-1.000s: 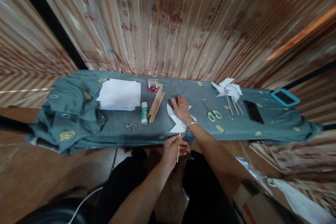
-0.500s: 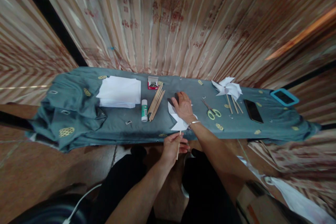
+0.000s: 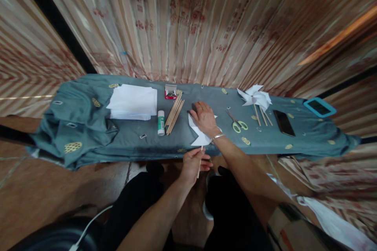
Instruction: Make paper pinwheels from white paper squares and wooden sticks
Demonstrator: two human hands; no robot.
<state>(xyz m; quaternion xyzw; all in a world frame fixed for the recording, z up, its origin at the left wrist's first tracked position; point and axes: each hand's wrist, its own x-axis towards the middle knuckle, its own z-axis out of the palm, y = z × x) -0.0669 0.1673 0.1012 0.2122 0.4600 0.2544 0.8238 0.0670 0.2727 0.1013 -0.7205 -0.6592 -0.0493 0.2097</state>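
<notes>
Low in the middle, my left hand point(image 3: 191, 164) is closed around a thin wooden stick point(image 3: 198, 170). The stick runs up to a white paper pinwheel point(image 3: 201, 139) at the near edge of the cloth. On top of the pinwheel lies my right hand point(image 3: 205, 119), fingers stretched forward, covering its centre and part of its blades. Dark patches show at the right fingertips; I cannot tell what they are. To the right of this hand rest scissors point(image 3: 240, 126) with pale green handles. Loose wooden sticks point(image 3: 175, 117) lie to its left.
A patterned grey-green cloth point(image 3: 141, 145) covers the narrow table. On it are stacked white paper point(image 3: 132, 102), a glue stick point(image 3: 161, 123), a small red box point(image 3: 170, 92) of metal pieces, finished-looking pinwheels point(image 3: 259, 98), a black phone point(image 3: 284, 122) and a blue-framed device point(image 3: 319, 107). A curtain point(image 3: 188, 27) hangs behind.
My right hand has settled slightly forward and flatter over the pinwheel, and less of the dark patches shows at its fingertips. My left hand keeps its hold on the stick.
</notes>
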